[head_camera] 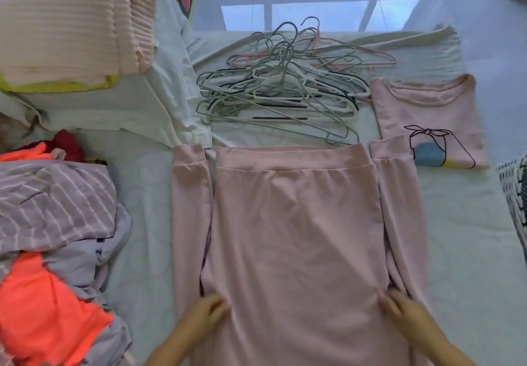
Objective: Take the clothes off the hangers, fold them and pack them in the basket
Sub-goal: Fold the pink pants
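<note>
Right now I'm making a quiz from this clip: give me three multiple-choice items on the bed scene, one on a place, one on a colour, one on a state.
1. Where does the pile of hangers lie?
A. beyond the pink top's hem
B. on the orange garment
C. under the pillow

2. What colour is the spread-out top?
A. green
B. pink
C. black

3. How does the folded printed tee lie?
A. on a hanger
B. crumpled in a heap
C. flat on the bed

Answers:
1 A, the hangers sit past the hem, farther from the person.
2 B, the cloth under the left hand and right hand is pale pink.
3 C, it lies smooth, right of the hangers.
</note>
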### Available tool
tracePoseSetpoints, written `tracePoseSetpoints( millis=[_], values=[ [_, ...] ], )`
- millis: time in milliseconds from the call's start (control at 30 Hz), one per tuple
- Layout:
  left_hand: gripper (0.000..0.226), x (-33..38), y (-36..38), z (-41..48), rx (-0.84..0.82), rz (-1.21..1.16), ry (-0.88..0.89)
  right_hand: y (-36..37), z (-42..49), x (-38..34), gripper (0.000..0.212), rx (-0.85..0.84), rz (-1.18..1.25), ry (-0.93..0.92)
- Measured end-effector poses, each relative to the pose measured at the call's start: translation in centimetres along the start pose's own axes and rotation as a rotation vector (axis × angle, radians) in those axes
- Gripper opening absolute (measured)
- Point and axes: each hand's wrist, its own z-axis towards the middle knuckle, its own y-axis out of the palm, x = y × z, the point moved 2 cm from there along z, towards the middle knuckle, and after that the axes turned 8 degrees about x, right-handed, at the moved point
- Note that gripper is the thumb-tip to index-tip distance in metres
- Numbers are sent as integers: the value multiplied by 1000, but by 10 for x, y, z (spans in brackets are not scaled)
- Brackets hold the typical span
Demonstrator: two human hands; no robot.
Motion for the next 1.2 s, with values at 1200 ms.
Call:
tracePoseSetpoints(
  millis=[1200],
  values=[
    [33, 137, -95, 288, 838, 142, 124, -31, 242, -159, 59, 777, -180, -612]
  ],
)
